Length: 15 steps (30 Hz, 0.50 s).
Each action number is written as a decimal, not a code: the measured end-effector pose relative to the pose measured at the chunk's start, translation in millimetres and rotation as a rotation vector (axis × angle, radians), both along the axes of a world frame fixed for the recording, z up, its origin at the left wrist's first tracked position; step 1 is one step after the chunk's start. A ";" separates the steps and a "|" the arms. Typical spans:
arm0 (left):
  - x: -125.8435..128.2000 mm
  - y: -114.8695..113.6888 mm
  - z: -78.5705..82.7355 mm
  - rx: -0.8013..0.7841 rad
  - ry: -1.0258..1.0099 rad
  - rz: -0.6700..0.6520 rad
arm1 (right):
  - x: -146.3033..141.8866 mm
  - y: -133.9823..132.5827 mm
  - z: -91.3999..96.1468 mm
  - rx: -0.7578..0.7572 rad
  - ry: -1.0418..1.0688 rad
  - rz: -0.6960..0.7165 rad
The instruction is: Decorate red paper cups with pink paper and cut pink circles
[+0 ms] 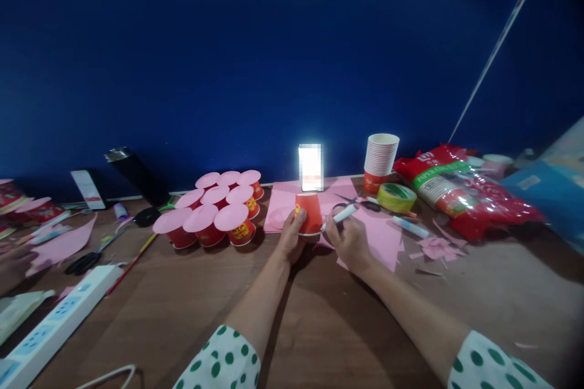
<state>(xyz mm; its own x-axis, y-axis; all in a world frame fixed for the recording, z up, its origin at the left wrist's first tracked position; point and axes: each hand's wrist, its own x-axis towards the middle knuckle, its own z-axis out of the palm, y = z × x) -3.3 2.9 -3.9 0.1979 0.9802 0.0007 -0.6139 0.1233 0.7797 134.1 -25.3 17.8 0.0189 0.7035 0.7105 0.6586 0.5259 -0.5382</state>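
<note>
My left hand grips an upside-down red paper cup that stands on a pink paper sheet. My right hand is closed on a white pen, its tip at the cup's lower right rim. A cluster of several red cups capped with pink paper discs stands to the left of my hands. Black scissors lie on the pink sheet just behind my right hand.
A stack of paper cups, a green tape roll, a glue stick and a red plastic bag of cups lie right. Pink scraps are scattered. A white power strip and another pair of scissors lie left.
</note>
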 end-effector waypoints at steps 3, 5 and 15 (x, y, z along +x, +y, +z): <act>0.1 1.1 -1.7 0.006 -0.025 0.039 | -0.2 0.5 -1.1 -0.014 -0.015 0.009; 0.4 1.3 -2.4 0.001 -0.021 0.046 | -1.0 0.0 -1.1 -0.010 -0.008 0.012; 1.4 -2.0 1.5 -0.014 -0.012 0.040 | -2.1 -0.6 -0.7 0.041 -0.009 -0.021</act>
<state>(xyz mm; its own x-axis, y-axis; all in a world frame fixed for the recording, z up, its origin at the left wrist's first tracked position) -1.9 0.9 -2.3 0.1583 0.9873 -0.0110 -0.6280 0.1093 0.7705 132.1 -25.9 17.2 0.0269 0.6735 0.7387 0.6744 0.5333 -0.5107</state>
